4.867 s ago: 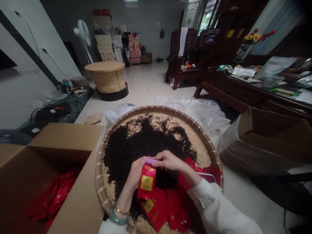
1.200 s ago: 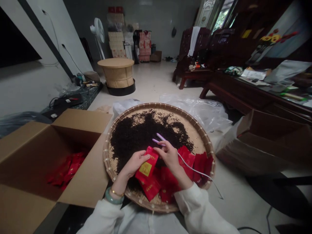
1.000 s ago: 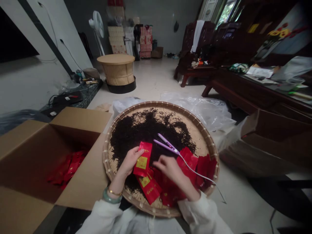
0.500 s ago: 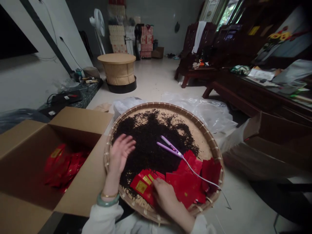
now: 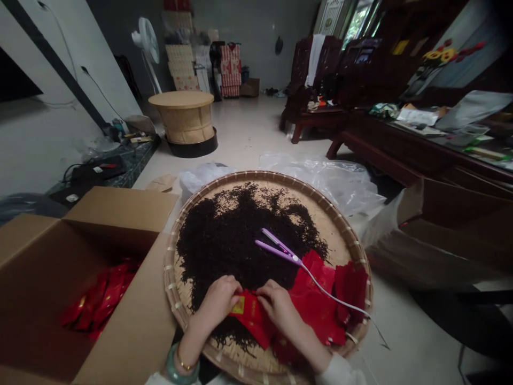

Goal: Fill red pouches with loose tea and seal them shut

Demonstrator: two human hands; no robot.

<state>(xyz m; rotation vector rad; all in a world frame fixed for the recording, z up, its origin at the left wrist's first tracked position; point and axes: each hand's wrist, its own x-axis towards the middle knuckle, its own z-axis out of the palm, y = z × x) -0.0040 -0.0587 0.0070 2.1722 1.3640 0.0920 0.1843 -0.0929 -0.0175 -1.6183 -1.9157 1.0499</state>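
Observation:
A round woven bamboo tray in front of me holds a spread of dark, dry tea leaves. Over its near part, my left hand pinches one side of a red packet with a yellow label. My right hand has its fingers closed on the packet's other side, near the top edge. Beyond the right hand, a purple hair straightener lies on the leaves with its jaws apart and its white cord running right. More red packets lie in a loose pile on the tray's right side.
At left stands an open cardboard box with several red packets inside. Another open box is at right. Clear plastic sheeting lies behind the tray. Farther back are a round wooden-topped stand and a dark wooden table.
The straightener, earlier on a packet's top in my hands, now lies on the leaves. My left hand let that packet go into the left box and came back; both hands now hold another packet.

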